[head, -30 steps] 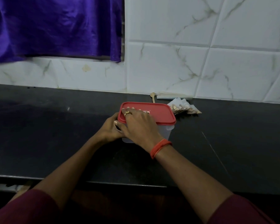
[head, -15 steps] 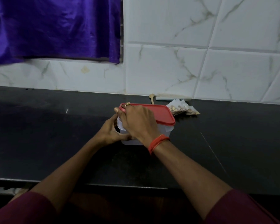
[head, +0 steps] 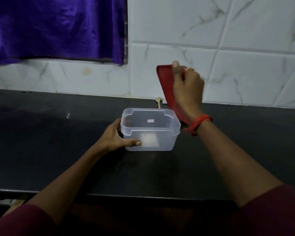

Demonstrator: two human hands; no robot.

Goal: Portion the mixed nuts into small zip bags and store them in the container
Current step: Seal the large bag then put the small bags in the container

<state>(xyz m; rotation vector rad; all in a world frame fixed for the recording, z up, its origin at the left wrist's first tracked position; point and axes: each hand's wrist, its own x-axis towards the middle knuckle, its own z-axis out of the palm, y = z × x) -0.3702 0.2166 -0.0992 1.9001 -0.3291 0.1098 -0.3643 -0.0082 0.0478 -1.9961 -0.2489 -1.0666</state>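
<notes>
One container sits mid-counter, upright, clear plastic, top open. Inside looks empty bar a small white patch on the floor, prob a sticker. No zip bags in it.

Red lid is already off, held in the air at abt 1 o'clock fr the container, tilted steeply on edge, clear of the rim. R hand grips it, digits curled over its upper edge and clamped on the lid; which digit sits where, can't tell.

L hand is at 9 o'clock of the container: fingers wrapped on the left wall, thumb laid along the front wall, bracing it on the counter.

Small wooden spoon lies at 12 o'clock, by the tiled wall, apart fr the container. Orange thread band on R wrist, ring on a R finger. Purple curtain at 10 o'clock.

Progress, my read: storing side only just begun. Done: container opened. Left: zip bags in, lid back on. No nuts or zip bags visible rn, so can't tell if portioning is finished; they may be hidden behind lid/R hand. Lid prob needs setting down first to free the R hand.
</notes>
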